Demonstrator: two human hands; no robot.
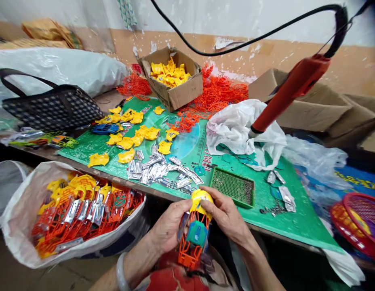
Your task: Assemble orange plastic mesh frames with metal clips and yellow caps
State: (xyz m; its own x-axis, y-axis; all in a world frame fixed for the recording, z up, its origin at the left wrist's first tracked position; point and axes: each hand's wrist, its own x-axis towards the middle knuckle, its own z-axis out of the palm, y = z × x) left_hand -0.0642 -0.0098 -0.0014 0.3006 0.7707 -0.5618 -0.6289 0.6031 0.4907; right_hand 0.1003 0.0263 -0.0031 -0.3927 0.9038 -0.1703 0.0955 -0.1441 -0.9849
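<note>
Between my two hands, just in front of the table edge, is a toy car body (194,242) with an orange frame, a teal block in its middle and a yellow shell piece (202,198) at its far end. My left hand (171,222) grips the car's left side, thumb close to the yellow piece. Fingers of my right hand (224,210) close round the yellow piece from the right. Beyond my hands lie a pile of silver parts (157,167) and a green tray (232,186) holding small screws. The car's underside is hidden.
A red electric screwdriver (292,95) hangs at the right over a white plastic bag (236,125). Yellow shells (139,137) lie across the green mat; more fill a cardboard box (187,91) beside orange frames (218,93). A white sack (16,226) of assembled cars stands at lower left.
</note>
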